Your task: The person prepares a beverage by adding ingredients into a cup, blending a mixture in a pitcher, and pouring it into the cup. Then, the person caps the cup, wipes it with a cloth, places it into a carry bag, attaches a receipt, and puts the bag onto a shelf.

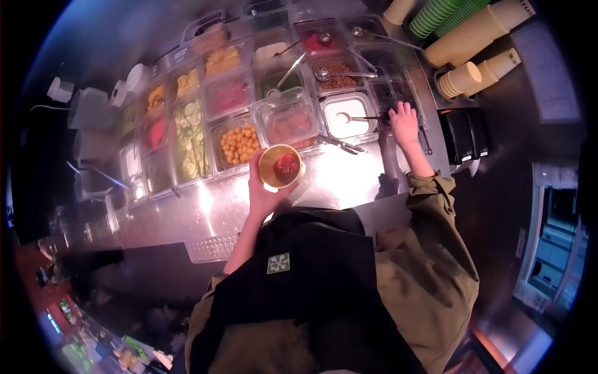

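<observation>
head-worn view, facing forward and down

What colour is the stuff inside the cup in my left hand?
Red, in the head view.

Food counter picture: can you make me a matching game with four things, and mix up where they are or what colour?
Things:
1. paper cup
2. green cups
3. small balls
4. badge

Places or colours:
A. top right of the picture
B. on the black apron
C. in the left hand
D. orange

Right pairs: 1-C, 2-A, 3-D, 4-B
</observation>
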